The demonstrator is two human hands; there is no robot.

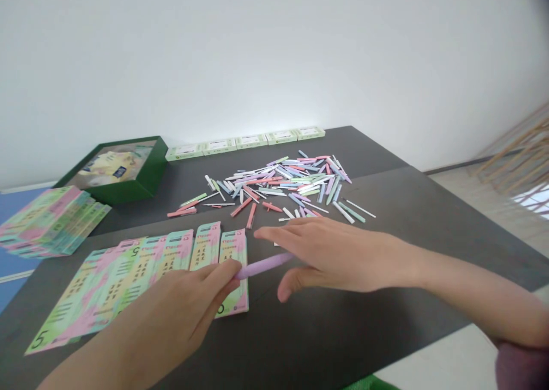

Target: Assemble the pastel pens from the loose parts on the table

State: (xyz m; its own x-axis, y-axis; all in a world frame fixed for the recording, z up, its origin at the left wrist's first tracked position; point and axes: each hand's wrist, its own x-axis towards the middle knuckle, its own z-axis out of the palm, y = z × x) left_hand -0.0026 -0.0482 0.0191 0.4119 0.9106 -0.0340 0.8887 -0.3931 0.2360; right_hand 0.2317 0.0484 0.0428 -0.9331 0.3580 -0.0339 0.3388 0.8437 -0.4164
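My left hand (189, 298) pinches one end of a lavender pen (265, 265) between thumb and fingers, above the near part of the dark table. At the pen's other end is my right hand (338, 253), its fingers stretched out and the thumb apart; that tip of the pen is hidden behind the hand, so I cannot tell whether they touch. Under and beside my left hand lies a row of pink, green and yellow printed cartons (175, 250). Beyond both hands spreads a loose pile of pastel pens (295, 178), with several thin white sticks among them.
A green open box (150, 172) holding a yellow item and plastic bags stands at the back left. Stacked printed cartons (55, 218) sit at the left edge. Several pale green boxes (221, 146) line the wall. Wooden slats (514, 147) are at far right.
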